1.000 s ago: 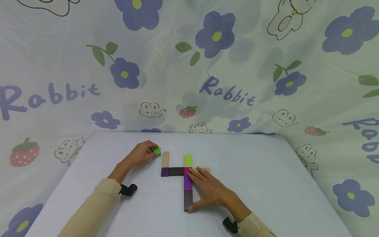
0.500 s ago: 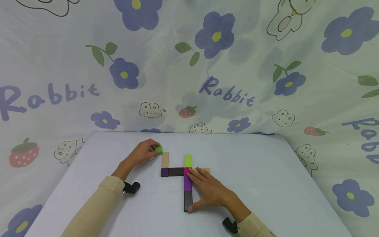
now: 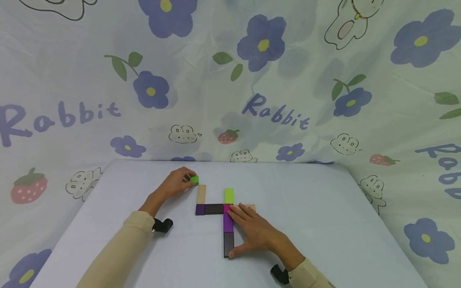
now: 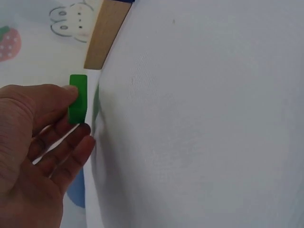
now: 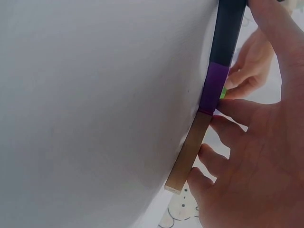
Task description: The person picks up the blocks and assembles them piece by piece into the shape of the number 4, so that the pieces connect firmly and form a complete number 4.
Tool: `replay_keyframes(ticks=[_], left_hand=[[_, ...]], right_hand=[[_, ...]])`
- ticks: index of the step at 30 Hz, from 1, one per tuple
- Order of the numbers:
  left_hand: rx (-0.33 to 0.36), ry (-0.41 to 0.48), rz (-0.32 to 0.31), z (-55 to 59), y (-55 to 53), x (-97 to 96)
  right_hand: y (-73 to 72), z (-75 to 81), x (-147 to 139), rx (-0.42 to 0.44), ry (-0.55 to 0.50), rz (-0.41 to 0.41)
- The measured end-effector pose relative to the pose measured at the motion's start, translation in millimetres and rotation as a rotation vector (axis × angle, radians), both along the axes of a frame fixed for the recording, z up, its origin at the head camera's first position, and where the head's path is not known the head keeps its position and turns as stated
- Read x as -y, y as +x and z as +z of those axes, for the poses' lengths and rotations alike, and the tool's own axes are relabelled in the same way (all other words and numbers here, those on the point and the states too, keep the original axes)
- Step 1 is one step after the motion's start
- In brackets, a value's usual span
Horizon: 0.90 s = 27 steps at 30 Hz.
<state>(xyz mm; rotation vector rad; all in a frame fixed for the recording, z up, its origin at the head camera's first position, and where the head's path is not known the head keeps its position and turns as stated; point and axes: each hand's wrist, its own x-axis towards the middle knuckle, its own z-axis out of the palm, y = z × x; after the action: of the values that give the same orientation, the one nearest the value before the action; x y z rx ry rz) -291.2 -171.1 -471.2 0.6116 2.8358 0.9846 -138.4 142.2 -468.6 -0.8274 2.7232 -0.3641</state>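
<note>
My left hand (image 3: 176, 182) pinches a small green block (image 4: 78, 102) between thumb and fingers, just beyond the far end of a plain wooden block (image 3: 201, 194). That wooden block meets a dark purple block (image 3: 200, 209), followed by a black block (image 3: 214, 209) and a magenta block (image 3: 227, 207). A lime block (image 3: 229, 196) extends behind the magenta one; a purple block (image 3: 228, 223) and a dark grey block (image 3: 228, 243) run toward me. Spread out, my right hand (image 3: 257, 229) rests its fingers on the magenta block and a second wooden block (image 5: 190, 154), its thumb touching the dark grey block.
A white-covered table (image 3: 324, 208) lies under the blocks. Behind it hangs a patterned curtain (image 3: 201, 88) with flowers and rabbits. A black camera mount is worn on each wrist, the left one (image 3: 163, 225) and the right one (image 3: 279, 274).
My left hand has moved a little to the right and away from me with the green block. The right hand and the blocks on the table have stayed put.
</note>
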Motion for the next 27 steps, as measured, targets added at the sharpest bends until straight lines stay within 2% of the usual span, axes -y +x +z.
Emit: replay_keyframes(ticks=[17,27], left_hand=[[-0.006,0.009,0.008,-4.1,-4.7,-7.9],[-0.04,0.033,-0.02,-5.2,-6.2,-16.1]], right_hand=[[0.3,0.3,-0.1,-0.004,0.002,0.001],[-0.4,-0.9,-1.4,-0.007,0.003,0.0]])
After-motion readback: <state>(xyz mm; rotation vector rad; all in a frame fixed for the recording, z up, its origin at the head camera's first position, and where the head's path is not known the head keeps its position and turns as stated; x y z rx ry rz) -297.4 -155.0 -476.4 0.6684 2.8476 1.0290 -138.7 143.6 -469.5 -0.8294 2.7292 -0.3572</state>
